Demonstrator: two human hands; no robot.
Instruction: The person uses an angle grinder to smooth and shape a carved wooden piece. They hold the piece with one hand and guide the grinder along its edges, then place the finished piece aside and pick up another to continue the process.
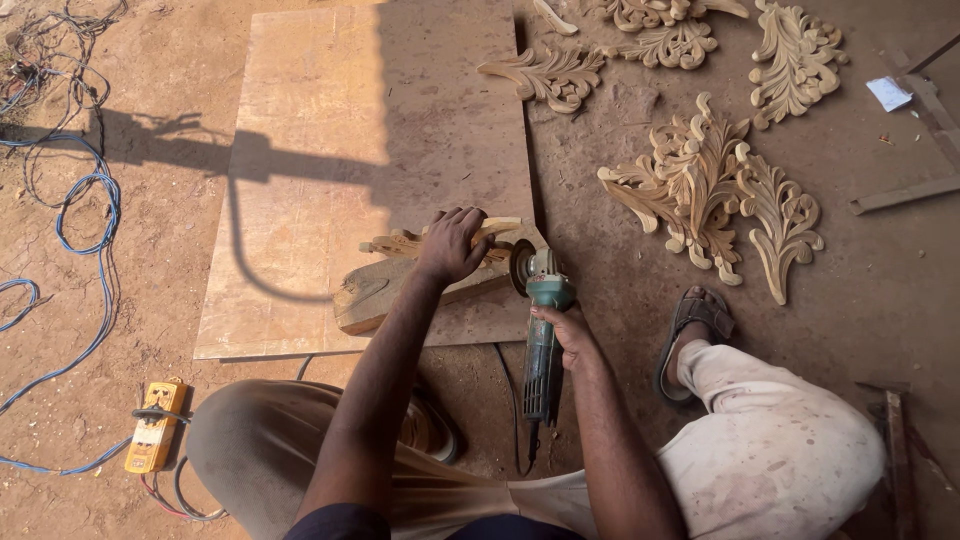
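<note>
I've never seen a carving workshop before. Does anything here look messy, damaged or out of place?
Mostly the cables: blue and black wires lie tangled across the dirt floor, beside a yellow power strip. The left hand steadies a carved piece on a rough wood block; the right hand holds an angle grinder. Nothing looks broken.

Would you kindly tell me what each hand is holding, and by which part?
The right hand holds the green angle grinder by its body. The left hand presses on the carved wooden piece, mid-length.

Dusty earthen floor [880,290] half in hard sunlight, half shaded, with a plywood sheet [330,150] lying flat on it
</note>
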